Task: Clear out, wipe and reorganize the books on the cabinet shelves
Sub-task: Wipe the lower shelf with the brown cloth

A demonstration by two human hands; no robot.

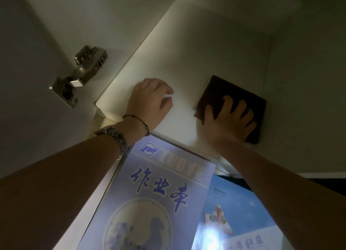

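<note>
Right hand (230, 118) presses flat, fingers spread, on the brown cloth (224, 92) on the shelf (187, 66). Bare shelf left to wipe lies leftward, toward the loosely curled, empty left hand (149, 99). Books (153, 193) sit below the shelf.

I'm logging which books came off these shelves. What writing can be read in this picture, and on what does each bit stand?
"ZUO YE": pale capitals across the top of the purple exercise book, partly washed out.
"作业本": large blue brush characters on the same cover.
Blue book: a small dark line near its top and pale characters at its lower edge, both too blurred to read.
Nothing else bears text.
</note>
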